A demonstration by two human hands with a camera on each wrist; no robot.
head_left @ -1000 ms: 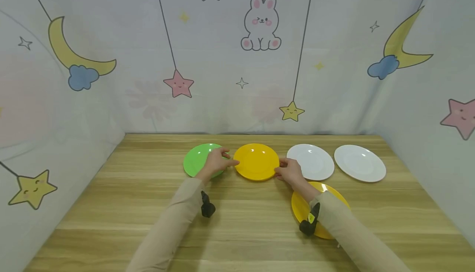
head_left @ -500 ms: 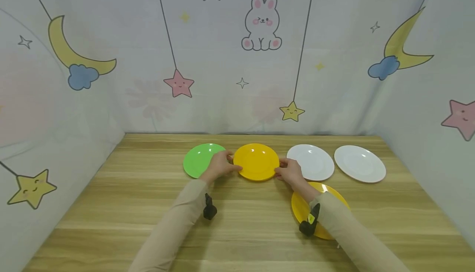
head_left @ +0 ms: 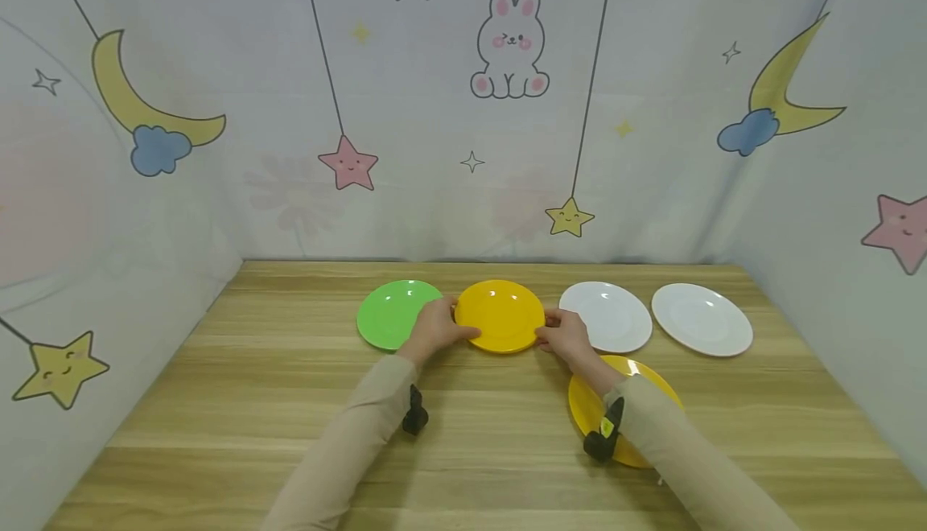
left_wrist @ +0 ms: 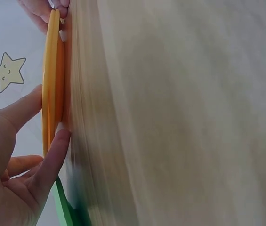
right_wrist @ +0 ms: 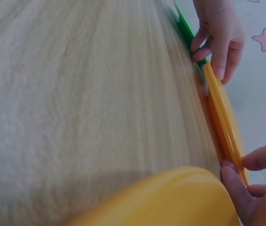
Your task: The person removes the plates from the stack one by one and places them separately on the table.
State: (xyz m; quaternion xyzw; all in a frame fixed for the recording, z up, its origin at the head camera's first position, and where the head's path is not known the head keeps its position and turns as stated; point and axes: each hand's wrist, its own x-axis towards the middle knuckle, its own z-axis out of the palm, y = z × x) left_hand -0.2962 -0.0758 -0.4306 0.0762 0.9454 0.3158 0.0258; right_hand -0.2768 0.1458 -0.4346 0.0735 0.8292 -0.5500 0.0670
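Observation:
Two yellow plates, one stacked on the other, lie flat at the back middle of the table; their doubled rim shows edge-on in the left wrist view. My left hand pinches the left side of the rim, thumb above and fingers at the lower edge. On the opposite side, my right hand pinches the rim between thumb and fingers. A green plate lies just left of the stack, partly hidden by my left hand. Another yellow plate lies under my right forearm, which covers part of it.
Two white plates lie in a row to the right of the stack. All stand on a wood-grain table. Behind and at both sides hangs a pale cloth printed with stars, moons and a rabbit.
My left hand has moved slightly right and toward me along the rim, its thumb now farther over the plate. My right hand and the plates have stayed in place.

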